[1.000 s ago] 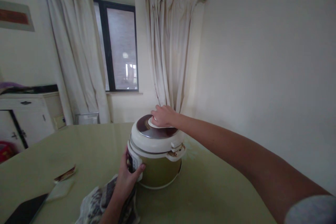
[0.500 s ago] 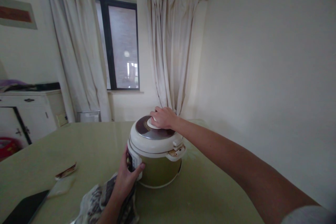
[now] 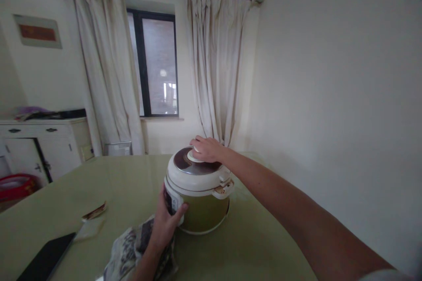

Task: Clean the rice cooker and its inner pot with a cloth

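An electric pressure cooker with a white lid and a metallic body stands upright on the greenish table. Over its top, my right hand is closed round the lid's knob, which the fingers mostly cover. My left hand grips the cooker's side at the control panel, thumb in front and fingers hidden behind. A patterned cloth lies crumpled under my left forearm, close to the cooker. The lid sits on the body.
On the table's left lie a flat black object and a small packet. Beyond the table are a white cabinet, a red basin and curtains beside a window. A bare wall rises at right.
My view has tilted up and turned slightly left, so the room appears lower and further right. Both hands keep their hold on the cooker, whose lid shows no clear movement.
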Demonstrator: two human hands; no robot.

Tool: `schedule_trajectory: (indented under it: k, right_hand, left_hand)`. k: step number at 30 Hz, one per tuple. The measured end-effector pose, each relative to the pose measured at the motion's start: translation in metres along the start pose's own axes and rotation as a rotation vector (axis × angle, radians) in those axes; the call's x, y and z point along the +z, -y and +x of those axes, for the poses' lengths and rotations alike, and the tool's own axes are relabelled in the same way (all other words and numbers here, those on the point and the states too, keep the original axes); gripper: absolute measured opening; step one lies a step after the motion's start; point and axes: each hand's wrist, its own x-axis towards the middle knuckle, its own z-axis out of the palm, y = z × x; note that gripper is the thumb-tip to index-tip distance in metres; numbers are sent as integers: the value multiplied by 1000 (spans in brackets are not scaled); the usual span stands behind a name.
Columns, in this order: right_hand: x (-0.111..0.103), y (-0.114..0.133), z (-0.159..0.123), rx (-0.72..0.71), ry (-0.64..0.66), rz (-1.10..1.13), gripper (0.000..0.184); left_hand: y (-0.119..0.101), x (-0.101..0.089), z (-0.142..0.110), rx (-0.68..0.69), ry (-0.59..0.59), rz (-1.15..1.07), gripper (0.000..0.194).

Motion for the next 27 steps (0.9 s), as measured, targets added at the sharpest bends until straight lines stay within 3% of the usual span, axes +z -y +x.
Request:
schedule_trajectory:
  k: [4, 10, 17, 21, 24, 27]
  right_hand:
    - [1, -12, -8, -91, -24, 52, 35]
    - [2, -34, -14, -286, -54, 119, 40]
    - [-7, -38, -20, -354, -22, -67, 43]
    - [-11, -37, -28, -402, -22, -72, 44]
    - [-10, -37, -31, -396, -37, -41, 47]
    - [-10, -34, -36, -322, -46, -22, 50]
  left_hand:
    - [-20, 23, -26, 58, -99, 209, 115]
    - [-49, 56, -60, 3, -155, 424, 123]
    - [-65, 92, -83, 32, -329, 591, 118]
    - [-63, 113, -95, -13, -430, 637, 120]
    - [-52, 97, -101, 43, -330, 651, 120]
    - [-36, 42, -103, 235, -31, 732, 119]
